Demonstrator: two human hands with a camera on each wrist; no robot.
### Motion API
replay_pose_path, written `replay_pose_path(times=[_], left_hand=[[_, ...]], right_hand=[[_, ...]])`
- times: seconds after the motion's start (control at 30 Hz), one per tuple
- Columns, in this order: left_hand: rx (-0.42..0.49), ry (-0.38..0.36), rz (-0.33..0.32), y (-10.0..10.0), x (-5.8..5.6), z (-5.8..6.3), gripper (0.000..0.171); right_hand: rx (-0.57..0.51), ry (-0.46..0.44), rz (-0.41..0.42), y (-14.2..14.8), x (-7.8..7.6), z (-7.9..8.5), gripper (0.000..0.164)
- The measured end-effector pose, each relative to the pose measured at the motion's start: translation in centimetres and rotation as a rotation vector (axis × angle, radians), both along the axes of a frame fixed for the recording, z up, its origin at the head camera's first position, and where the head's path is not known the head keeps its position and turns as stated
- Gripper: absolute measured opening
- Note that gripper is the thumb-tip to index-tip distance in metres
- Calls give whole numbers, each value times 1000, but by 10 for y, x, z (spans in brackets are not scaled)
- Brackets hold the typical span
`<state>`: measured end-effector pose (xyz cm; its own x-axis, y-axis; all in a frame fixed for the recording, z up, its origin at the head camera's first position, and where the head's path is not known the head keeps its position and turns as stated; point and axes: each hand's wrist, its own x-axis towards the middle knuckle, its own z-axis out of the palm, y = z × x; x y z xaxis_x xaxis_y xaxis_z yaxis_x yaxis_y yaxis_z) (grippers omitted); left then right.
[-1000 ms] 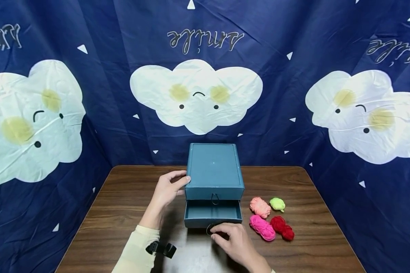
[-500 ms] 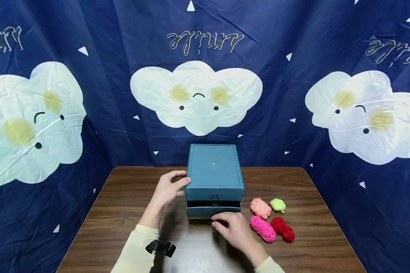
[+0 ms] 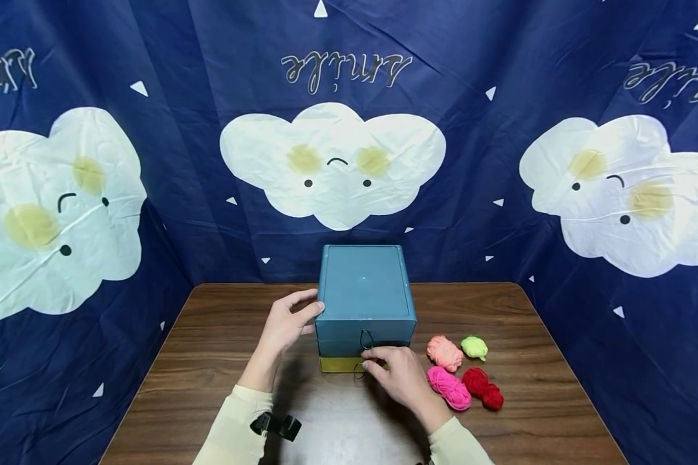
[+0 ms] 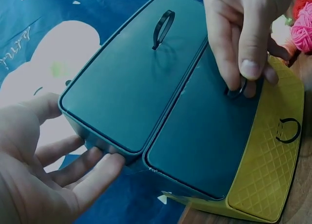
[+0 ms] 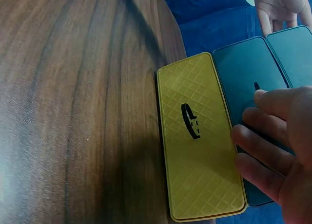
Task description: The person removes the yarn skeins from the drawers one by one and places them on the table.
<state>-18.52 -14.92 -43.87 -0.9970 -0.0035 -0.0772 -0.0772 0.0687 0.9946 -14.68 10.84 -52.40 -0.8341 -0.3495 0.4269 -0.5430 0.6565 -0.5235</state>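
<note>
The cabinet (image 3: 363,284) stands on the worktop (image 3: 535,413) between the two hands, directly right of the left hand (image 3: 287,321) and just beyond the right hand (image 3: 404,381). The left hand is spread fairly wide, one digit's tip at the cabinet's upper edge and others against its left side. The right hand is narrowed to a pinch, its thumb and fingertips about the loop (image 4: 236,93) on the middle drawer (image 4: 200,136). That drawer's face lies about level with the top drawer (image 4: 122,87) above it, whose upper loop (image 4: 163,30) hangs free. Beneath is the yellow drawer (image 4: 263,175), its lower loop (image 5: 185,119) also free and near the right hand's fingers. Right of the cabinet lie four yarns: orange yarn (image 3: 444,353) and green yarn (image 3: 474,348) farther back, pink yarn (image 3: 449,388) and red yarn (image 3: 475,382) nearer, with the pink one just beside the right hand.
</note>
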Motion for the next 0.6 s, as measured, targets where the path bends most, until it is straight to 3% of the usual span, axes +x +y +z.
replay_pose_path(times=[0.2,0.6], left_hand=[[-13,11,16,3,-1,-1,47],[-43,34,47,7,1,-4,41]], right_hand=[[8,-13,5,0,-2,-2,14],[-106,12,63,2,5,-8,26]])
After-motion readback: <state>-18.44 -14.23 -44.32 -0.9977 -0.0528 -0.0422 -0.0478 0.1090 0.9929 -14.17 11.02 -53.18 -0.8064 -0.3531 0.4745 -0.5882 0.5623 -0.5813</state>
